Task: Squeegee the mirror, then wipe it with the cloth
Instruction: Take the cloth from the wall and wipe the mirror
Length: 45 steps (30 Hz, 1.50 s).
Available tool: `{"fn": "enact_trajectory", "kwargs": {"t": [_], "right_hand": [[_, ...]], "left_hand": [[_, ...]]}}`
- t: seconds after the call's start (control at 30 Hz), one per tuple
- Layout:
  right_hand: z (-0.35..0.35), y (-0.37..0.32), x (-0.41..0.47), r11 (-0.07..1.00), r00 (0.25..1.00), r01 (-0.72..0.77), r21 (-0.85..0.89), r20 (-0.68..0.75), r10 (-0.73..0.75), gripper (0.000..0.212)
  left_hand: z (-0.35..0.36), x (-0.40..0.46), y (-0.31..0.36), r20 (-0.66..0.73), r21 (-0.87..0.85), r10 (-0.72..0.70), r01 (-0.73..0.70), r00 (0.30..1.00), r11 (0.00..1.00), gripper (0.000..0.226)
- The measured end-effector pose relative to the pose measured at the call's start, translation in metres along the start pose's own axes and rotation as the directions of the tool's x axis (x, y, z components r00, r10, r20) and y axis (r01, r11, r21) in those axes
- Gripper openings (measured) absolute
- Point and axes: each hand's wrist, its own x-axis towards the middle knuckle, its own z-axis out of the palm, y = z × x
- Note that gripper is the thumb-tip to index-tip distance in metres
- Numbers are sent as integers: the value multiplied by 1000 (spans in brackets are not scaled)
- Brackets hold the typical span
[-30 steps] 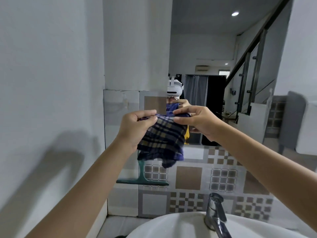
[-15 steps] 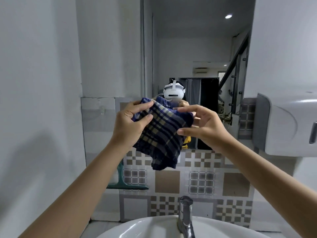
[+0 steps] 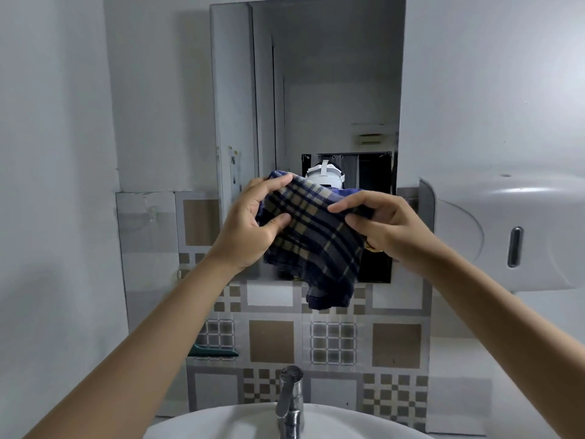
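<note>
One blue-and-tan plaid cloth [image 3: 313, 239], one wall mirror [image 3: 316, 90], one chrome tap [image 3: 289, 400], one white basin [image 3: 221, 423], one white dispenser [image 3: 506, 232], one green squeegee [image 3: 215, 352].

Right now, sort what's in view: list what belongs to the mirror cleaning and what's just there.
For the job:
- mirror
- plaid cloth, gripped by the left hand and the right hand
- green squeegee, against the tiled wall, mostly hidden behind the left arm

Just there:
- tap
- sink
- white wall dispenser
</note>
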Motion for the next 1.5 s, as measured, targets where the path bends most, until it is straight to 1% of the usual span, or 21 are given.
{"fn": "enact_trajectory", "kwargs": {"t": [0.07, 0.1, 0.17, 0.23, 0.3, 0.37, 0.43, 0.5, 0.57, 0.63, 0.7, 0.77, 0.83, 0.87, 0.93, 0.97, 1.07, 1.17, 1.3, 1.4, 1.5], "right_hand": [[-9, -6, -5, 995, 999, -9, 103, 37, 5, 18], [-13, -7, -7, 991, 997, -31, 130, 76, 21, 20], [-21, -8, -8, 990, 985, -96, 103, 153, 80, 35], [-26, -13, -4, 984, 981, -134, 119, 156, 114, 39], [-26, -18, 5, 952, 994, -105, 287, 52, 94, 31], [-25, -21, 20, 890, 989, -2, 457, -131, 69, 21], [-27, -23, 39, 831, 950, 117, 544, -305, 66, 16], [-35, -26, 64, 790, 908, 228, 570, -416, 38, 13], [-48, -30, 89, 814, 852, 309, 492, -523, -7, 18], [-60, -35, 113, 916, 761, 312, 252, -644, -82, 39], [-71, -38, 136, 959, 697, 280, -48, -676, -238, 58], [-83, -40, 161, 941, 688, 219, -259, -642, -338, 70], [-96, -42, 186, 889, 694, 156, -430, -593, -409, 79], [-103, -44, 199, 838, 707, 107, -535, -552, -442, 81], [-119, -46, 223, 654, 743, -8, -757, -442, -502, 82], [-127, -46, 234, 562, 764, -48, -826, -393, -512, 81], [-151, -42, 264, 408, 811, -110, -906, -319, -491, 81], [-168, -39, 290, 321, 820, -223, -920, -355, -448, 81], [-169, -29, 319, 307, 814, -334, -891, -437, -383, 73], [-154, -18, 336, 330, 771, -365, -871, -481, -418, 70], [-129, -10, 355, 314, 757, -341, -886, -457, -468, 70]], "left_hand": [[6, 5, 5, -2, -50, -24, 24, 1000, 998, 50], [8, 8, 7, -1, -80, -39, 38, 999, 996, 50], [10, 18, 11, 13, -141, -86, 87, 996, 986, 48], [11, 31, 14, 61, -197, -174, 183, 983, 963, 44], [15, 45, 17, 117, -270, -272, 294, 955, 917, 41], [21, 62, 21, 150, -357, -328, 361, 933, 862, 41], [23, 78, 24, 169, -420, -348, 387, 922, 821, 44], [19, 94, 24, 174, -405, -345, 387, 922, 828, 45], [10, 108, 21, 149, -250, -333, 362, 931, 898, 57], [-1, 121, 13, 64, -20, -293, 295, 954, 955, 59], [-17, 135, -2, -38, 195, -238, 241, 971, 951, 62], [-37, 146, -22, -105, 328, -212, 235, 972, 915, 68], [-58, 156, -45, -142, 443, -169, 215, 975, 871, 76], [-66, 159, -54, -152, 498, -150, 207, 977, 842, 81], [-81, 165, -71, -154, 606, -126, 195, 980, 771, 93], [-88, 169, -79, -147, 661, -129, 194, 981, 725, 99], [-110, 178, -105, -98, 800, -202, 197, 975, 566, 121], [-125, 186, -125, -21, 870, -267, 149, 964, 470, 130], [-130, 184, -142, 11, 888, -200, 83, 980, 453, 135], [-136, 184, -153, 25, 869, -140, 48, 990, 492, 135], [-141, 186, -162, 43, 855, -110, 21, 993, 519, 135]]}}
